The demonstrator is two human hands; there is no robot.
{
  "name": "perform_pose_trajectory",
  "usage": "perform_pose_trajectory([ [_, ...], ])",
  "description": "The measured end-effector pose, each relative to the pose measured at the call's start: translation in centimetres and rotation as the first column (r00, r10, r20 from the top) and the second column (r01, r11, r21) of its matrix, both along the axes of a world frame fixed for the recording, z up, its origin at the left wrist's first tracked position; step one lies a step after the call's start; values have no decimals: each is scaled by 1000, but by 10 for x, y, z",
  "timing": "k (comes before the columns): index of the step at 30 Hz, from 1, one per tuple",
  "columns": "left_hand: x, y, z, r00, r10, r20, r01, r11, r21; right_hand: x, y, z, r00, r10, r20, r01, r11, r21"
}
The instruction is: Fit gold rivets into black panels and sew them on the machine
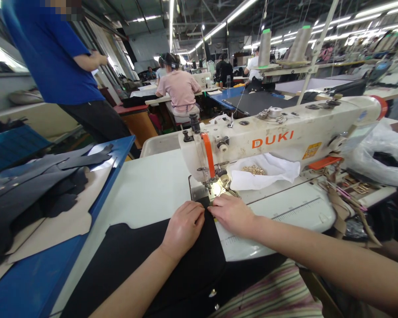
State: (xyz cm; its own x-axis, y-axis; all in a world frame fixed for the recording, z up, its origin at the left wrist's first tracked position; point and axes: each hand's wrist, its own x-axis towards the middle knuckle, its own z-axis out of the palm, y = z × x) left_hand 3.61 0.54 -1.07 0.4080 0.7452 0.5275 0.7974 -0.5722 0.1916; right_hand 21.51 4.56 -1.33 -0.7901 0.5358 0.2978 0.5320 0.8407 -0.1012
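A large black fabric piece lies over the front of the sewing table and hangs toward my lap. Its narrow far end reaches the needle area of a white sewing machine. My left hand is closed on the fabric just in front of the presser foot, fingertips pinched at its edge. From the other side, my right hand also pinches that edge, its fingers close to the brass-coloured plate beside the needle. What lies between the fingertips is mostly hidden. Two shiny metal studs show on the lower fabric.
A blue table at left carries stacked dark cut pieces. Behind the needle lies a white cloth with small gold hardware. Thread cones stand above. A person in blue stands at left; others sit farther back.
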Motion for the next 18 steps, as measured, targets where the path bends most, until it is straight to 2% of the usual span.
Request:
perform_pose_trajectory([
  [6, 0, 0, 2, 1000, -6, -12, 6, 1000, -18, 1, 2, 1, 998, 45, 49, -48, 998, 50],
  [8, 0, 0, 2, 1000, -7, -19, 7, 1000, -26, 4, 3, 6, 992, 97, 86, -103, 992, 70],
  [10, -1, 0, 2, 999, -11, -32, 10, 1000, -29, 11, 4, 11, 972, 199, 124, -212, 972, 104],
  [14, -2, 0, 2, 999, -22, -45, 21, 999, -39, 26, 2, 20, 889, 434, 143, -456, 867, 203],
  [18, -2, -1, 2, 998, -27, -53, 26, 999, -23, 28, -1, 23, 800, 572, 183, -600, 758, 256],
])
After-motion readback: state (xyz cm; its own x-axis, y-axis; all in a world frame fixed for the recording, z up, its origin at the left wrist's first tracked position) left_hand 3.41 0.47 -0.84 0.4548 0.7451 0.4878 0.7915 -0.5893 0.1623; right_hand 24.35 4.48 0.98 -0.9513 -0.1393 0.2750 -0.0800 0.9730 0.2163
